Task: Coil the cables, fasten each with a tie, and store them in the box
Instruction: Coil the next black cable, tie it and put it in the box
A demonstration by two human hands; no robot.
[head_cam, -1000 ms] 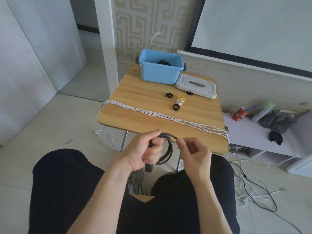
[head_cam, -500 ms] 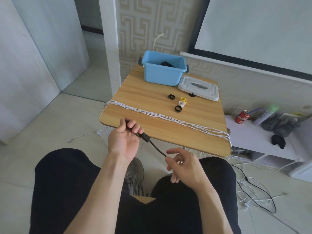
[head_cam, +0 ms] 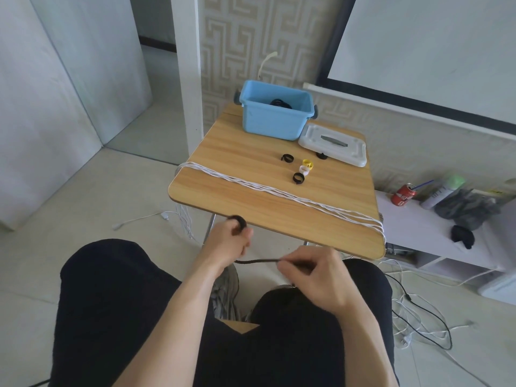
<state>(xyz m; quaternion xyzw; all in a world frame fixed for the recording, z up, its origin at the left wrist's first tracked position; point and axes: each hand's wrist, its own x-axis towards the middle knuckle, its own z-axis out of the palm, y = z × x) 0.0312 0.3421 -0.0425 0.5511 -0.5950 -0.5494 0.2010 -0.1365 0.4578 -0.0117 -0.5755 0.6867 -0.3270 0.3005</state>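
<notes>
A black cable runs taut between my two hands, just below the near edge of the wooden table. My left hand grips one end, and a small black loop sticks up above its fingers. My right hand pinches the cable further along. A long white cable lies stretched across the table and hangs off both sides. Several ties lie behind it: black ones, a yellow one and a white one. The open blue box at the far edge holds a black coil.
The white box lid lies right of the box. A low white shelf on the right carries a red can and bottles. Loose cables trail over the floor at right and under the table. My legs fill the foreground.
One second ago both hands held the black cable in a coil. It has since been opened out; my left hand rose to the table edge and my right hand now pulls the cable straight.
</notes>
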